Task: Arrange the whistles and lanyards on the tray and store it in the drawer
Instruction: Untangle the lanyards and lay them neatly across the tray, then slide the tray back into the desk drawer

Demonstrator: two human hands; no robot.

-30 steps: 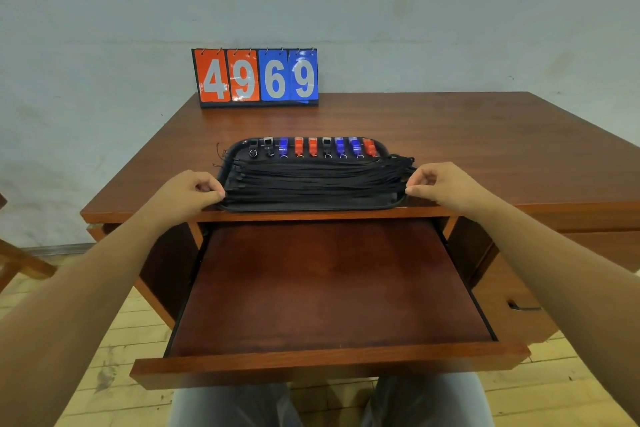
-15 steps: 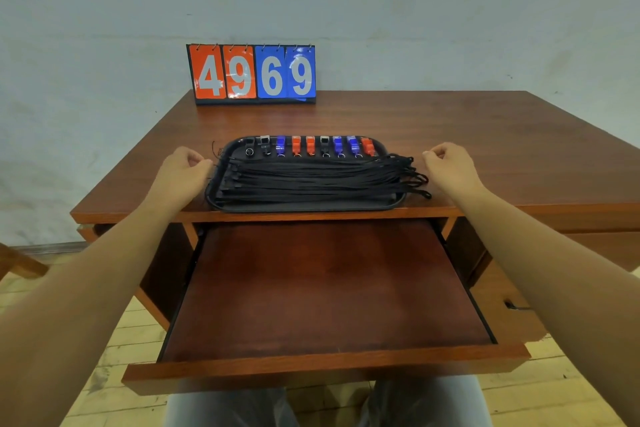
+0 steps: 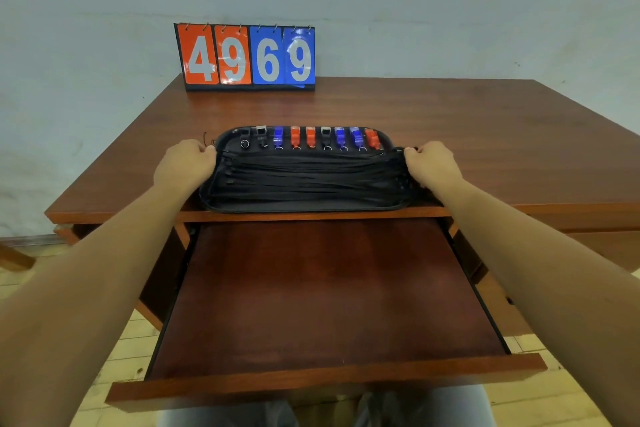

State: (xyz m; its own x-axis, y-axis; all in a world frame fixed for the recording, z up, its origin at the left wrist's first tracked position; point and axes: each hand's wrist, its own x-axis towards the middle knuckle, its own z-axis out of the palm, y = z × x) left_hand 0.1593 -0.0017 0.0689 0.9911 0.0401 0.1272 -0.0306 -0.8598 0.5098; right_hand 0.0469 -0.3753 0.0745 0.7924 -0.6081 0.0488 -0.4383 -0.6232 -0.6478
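A black tray [image 3: 304, 207] sits at the desk's front edge. Along its far side runs a row of several whistles [image 3: 310, 137], black, blue and orange. Black lanyards [image 3: 308, 177] lie stretched side by side across the tray. My left hand [image 3: 183, 165] curls around the tray's left end and pinches the lanyard ends there. At the right end my right hand [image 3: 431, 165] does the same with curled fingers. Below the tray the wooden drawer [image 3: 325, 291] stands pulled out, its bottom bare.
A flip scoreboard [image 3: 247, 57] reading 4969 stands at the desk's back edge against the wall. The brown desk top [image 3: 467, 135] stretches to the right of the tray. My knees show under the drawer front, above a pale plank floor.
Both hands moved inward from beside the tray onto its two ends and now grip there. The loose lanyard ends at the right are gathered in. The view shifted closer.
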